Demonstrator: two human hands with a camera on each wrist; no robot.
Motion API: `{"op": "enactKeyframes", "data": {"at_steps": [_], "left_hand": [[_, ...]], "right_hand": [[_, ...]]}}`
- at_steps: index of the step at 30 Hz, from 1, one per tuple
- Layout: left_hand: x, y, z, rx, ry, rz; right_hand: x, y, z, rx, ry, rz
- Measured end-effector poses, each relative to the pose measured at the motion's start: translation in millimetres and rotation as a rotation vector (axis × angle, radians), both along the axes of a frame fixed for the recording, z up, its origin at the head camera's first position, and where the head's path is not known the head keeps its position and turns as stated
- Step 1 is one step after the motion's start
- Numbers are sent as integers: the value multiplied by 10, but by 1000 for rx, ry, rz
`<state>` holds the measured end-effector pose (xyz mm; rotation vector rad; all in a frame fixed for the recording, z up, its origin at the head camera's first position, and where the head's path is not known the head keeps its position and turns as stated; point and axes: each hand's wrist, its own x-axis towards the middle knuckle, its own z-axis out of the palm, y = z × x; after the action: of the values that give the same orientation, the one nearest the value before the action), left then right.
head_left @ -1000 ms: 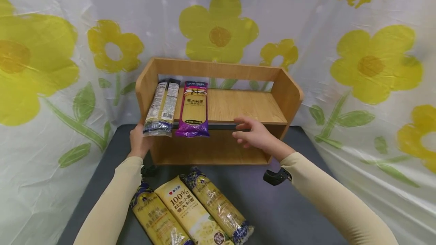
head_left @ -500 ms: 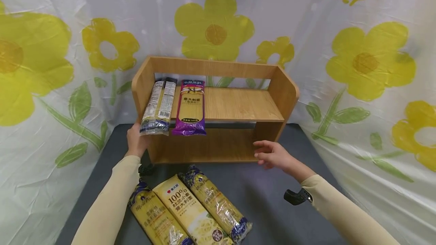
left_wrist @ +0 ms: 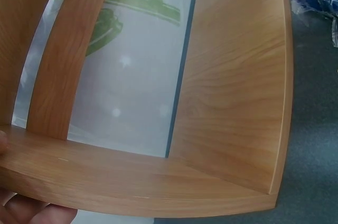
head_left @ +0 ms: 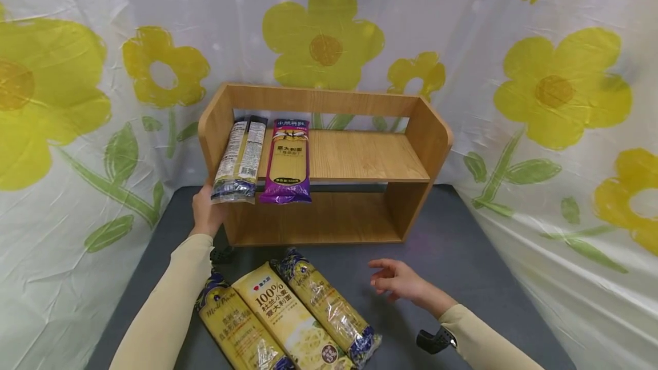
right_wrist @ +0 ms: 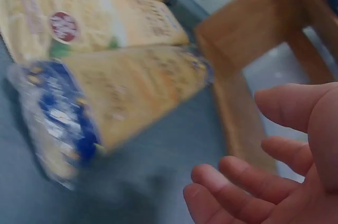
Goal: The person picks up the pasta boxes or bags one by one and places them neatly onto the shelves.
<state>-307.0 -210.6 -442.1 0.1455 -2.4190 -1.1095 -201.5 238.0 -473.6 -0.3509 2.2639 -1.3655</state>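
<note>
My left hand (head_left: 207,211) grips the left side panel of a two-tier wooden shelf (head_left: 360,156). In the left wrist view its thumb lies inside the panel (left_wrist: 227,97) and its fingertips (left_wrist: 53,216) are curled underneath. My right hand (head_left: 403,283) holds nothing; it hovers over the table with loosely bent fingers, right of three spaghetti packets. These are a blue-ended packet (head_left: 239,324), a cream packet (head_left: 290,313) and another blue-ended packet (head_left: 329,307), lying side by side at a slant. The right wrist view is blurred, with the hand (right_wrist: 264,187) beside the nearest packet (right_wrist: 137,92).
On the upper tier lie a clear-and-yellow spaghetti packet (head_left: 236,159) at the left and a purple-edged one (head_left: 289,159) beside it, both overhanging the front edge. The shelf stands on a dark grey table (head_left: 442,233), with a flower-printed curtain (head_left: 462,90) behind.
My right hand has come down and away from the front of the upper tier, to above the table near the packets. My left hand keeps its grip on the shelf.
</note>
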Motion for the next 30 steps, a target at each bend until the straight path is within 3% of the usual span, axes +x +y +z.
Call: {"op": "enactKeyframes", "data": {"at_steps": [8,12,15,20,25,30], "left_hand": [[3,-14,-28,-7,-13,0],[0,-5,-37,-1,-19,6],[-3,4,-33,0,-7,6],[-3,14,-16,-11,-19,3],[-3,11,-6,-18,-30,9],[-14,1,-10,6,-29,9]], "right_hand": [[148,-237,-404,-33,-113,23],[170,-325,-542,-59,-112,34],[166,-388,-615,-76,-58,48],[143,-474,-677,-76,29,71],[94,-537,-675,-54,21,96],[62,-585,-675,40,56,173]]}}
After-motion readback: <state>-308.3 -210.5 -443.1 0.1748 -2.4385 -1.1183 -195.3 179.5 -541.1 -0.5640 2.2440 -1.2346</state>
